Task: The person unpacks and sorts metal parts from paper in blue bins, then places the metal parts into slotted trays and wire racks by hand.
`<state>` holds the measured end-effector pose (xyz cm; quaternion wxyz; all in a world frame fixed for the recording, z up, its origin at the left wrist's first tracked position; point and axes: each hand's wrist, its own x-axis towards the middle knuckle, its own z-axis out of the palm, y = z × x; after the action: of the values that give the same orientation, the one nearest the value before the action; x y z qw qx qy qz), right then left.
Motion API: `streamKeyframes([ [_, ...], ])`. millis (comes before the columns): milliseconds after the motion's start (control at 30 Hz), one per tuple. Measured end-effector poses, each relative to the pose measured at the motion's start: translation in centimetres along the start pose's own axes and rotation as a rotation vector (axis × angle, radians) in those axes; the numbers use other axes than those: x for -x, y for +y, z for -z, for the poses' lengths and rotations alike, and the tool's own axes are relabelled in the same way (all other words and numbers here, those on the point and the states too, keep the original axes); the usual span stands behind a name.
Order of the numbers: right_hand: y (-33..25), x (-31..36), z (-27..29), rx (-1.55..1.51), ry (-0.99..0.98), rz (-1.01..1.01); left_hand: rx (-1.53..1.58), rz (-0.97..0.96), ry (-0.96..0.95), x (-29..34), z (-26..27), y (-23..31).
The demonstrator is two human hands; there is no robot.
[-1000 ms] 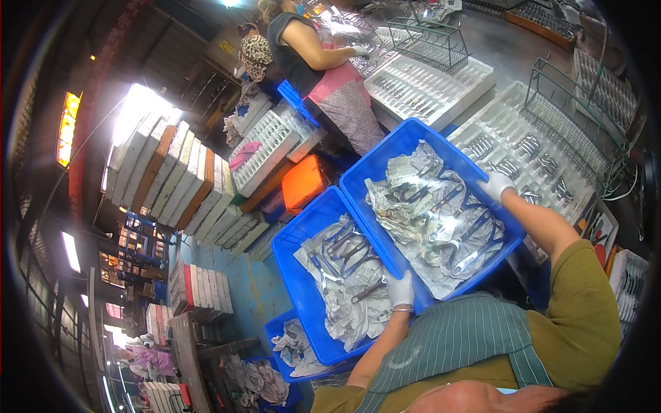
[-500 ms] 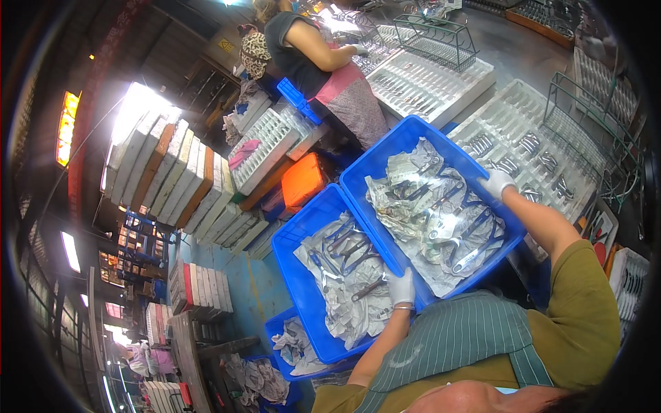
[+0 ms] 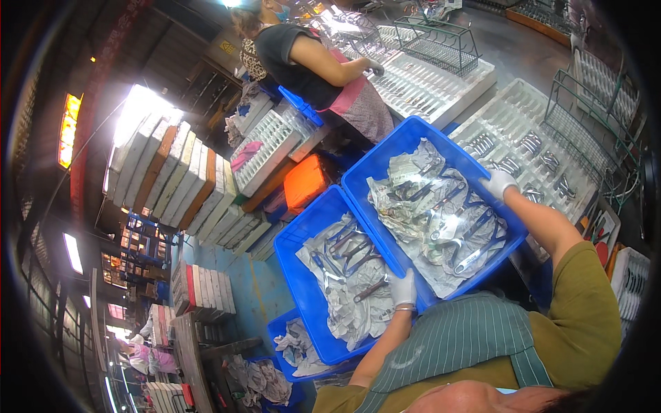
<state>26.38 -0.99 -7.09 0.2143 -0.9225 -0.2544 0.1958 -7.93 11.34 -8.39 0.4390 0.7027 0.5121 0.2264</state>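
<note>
A blue plastic bin [image 3: 451, 141] is tilted in front of me, lined with crumpled newspaper [image 3: 406, 165] that carries several shiny wrenches [image 3: 469, 256]. My right hand [image 3: 497, 183], in a white glove, is closed over this bin's right rim. At its near left corner my left hand [image 3: 402, 288], gloved too, is closed on the rim, where the two bins meet; some fingers are hidden. A second blue bin [image 3: 292, 265] lies against the first on the left, slightly lower. It also holds newspaper and several wrenches, one dark-handled wrench [image 3: 372, 289] lying close to my left hand.
White slotted trays [image 3: 513, 110] with metal parts and green wire racks [image 3: 441, 45] stand on the right. A co-worker [image 3: 310, 62] in a pink apron stands beyond the bins. An orange container [image 3: 305, 182], stacked white trays [image 3: 172, 165] and a lower blue bin [image 3: 286, 323] are leftward.
The co-worker has shifted and turned, drawing the arm back from the wire rack. My hands stay on the bin rim, and the bins have hardly moved.
</note>
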Motion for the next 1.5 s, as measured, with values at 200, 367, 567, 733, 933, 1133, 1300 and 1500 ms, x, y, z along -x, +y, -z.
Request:
streamKeyframes([
  [200, -0.4, 0.1, 0.2, -0.009, 0.008, -0.018, 0.114, 0.025, -0.024, -0.2, -0.2, -0.5],
  [367, -0.4, 0.1, 0.2, -0.012, 0.02, -0.033, 0.071, -0.002, 0.025, -0.4, -0.5, -1.4],
  [567, -0.7, 0.5, 0.7, 0.004, -0.009, -0.035, 0.106, -0.015, -0.033, -0.5, -0.2, -1.2],
  [733, -0.5, 0.5, 0.6, 0.004, -0.012, -0.026, 0.107, -0.023, -0.025, -0.7, -0.3, -1.6],
  [933, -0.4, 0.3, 0.5, -0.009, -0.018, -0.026, 0.092, -0.028, 0.025, -0.6, -0.8, -2.3],
  [1133, -0.2, 0.1, 0.2, -0.05, 0.011, -0.012, 0.119, -0.012, -0.011, -0.8, -0.5, -2.0],
  [1300, -0.9, 0.7, 0.9, -0.029, -0.002, -0.038, 0.108, 0.039, -0.044, -0.5, -0.2, -1.4],
  [1500, -0.7, 0.8, 0.9, -0.034, -0.004, -0.027, 0.095, -0.042, 0.027, -0.4, -0.5, -1.6],
])
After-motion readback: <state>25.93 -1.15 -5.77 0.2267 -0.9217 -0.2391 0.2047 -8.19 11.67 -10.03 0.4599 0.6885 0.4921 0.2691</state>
